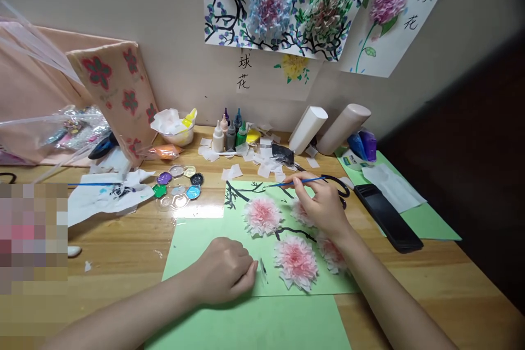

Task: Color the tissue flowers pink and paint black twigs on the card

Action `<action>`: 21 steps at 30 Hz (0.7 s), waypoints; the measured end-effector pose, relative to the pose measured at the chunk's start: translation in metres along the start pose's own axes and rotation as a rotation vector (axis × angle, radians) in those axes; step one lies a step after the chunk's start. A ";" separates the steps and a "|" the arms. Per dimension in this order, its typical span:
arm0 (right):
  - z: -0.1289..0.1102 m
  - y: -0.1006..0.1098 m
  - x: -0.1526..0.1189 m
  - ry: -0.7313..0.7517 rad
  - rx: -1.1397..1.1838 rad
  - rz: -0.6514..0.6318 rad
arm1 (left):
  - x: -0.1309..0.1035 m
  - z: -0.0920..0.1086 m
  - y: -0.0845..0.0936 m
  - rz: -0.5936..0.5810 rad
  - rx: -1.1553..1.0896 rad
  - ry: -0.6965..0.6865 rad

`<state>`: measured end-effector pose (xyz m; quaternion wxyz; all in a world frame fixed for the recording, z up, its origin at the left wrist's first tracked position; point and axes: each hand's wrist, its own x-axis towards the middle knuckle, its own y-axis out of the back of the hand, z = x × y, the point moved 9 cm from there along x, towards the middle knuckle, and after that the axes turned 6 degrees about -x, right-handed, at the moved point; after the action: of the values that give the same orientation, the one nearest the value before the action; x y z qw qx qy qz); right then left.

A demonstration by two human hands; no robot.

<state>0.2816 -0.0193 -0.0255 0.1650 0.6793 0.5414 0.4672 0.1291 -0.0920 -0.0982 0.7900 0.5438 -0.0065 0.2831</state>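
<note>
My right hand pinches a thin blue paintbrush over the upper part of a green sheet. The brush tip is beside a black painted branch. My left hand rests on the sheet as a closed fist, with nothing seen in it. Next to its knuckles is a small dark paint smear. Pink and white paper flowers stand out from the sheet, several in all; my right hand and forearm partly cover two of them.
A paint palette lies left of the sheet, near a paint-stained tissue. Behind are small paint bottles, paper scraps, a bowl and two upright bottles. A black phone lies to the right.
</note>
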 end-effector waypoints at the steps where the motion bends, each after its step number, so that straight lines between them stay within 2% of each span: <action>1: 0.000 -0.001 0.000 0.004 -0.002 -0.004 | 0.000 0.000 0.000 0.005 -0.001 -0.001; 21: 0.002 -0.009 -0.001 0.034 -0.020 -0.011 | 0.000 0.000 0.007 0.059 -0.026 -0.006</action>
<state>0.2779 -0.0165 -0.0337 0.1651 0.6665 0.5433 0.4831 0.1261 -0.0900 -0.0923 0.7883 0.5340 -0.0285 0.3045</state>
